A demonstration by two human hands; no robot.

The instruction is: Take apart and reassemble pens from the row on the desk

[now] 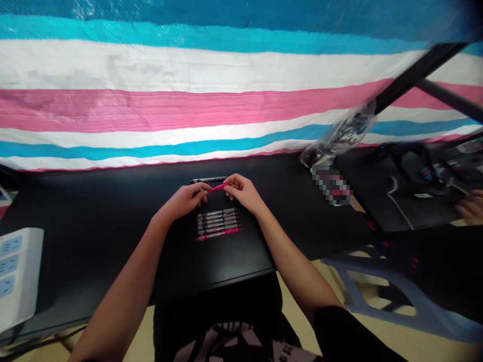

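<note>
Between my two hands a red pen is held level just above the black table. The fingers of my left hand pinch its left end, and my right hand pinches its right end. Just behind them a dark pen lies on the tabletop, its right end partly covered by my right fingers. Nearer to me lies a neat row of several grey and black pens, side by side. A second red pen forms the front edge of that row.
A white power strip stands at the left on the black table. To the right are a clear plastic bag and a blurred-out packet. A co-worker's hand shows at the far right, above a grey-blue stool. Striped sheeting hangs behind.
</note>
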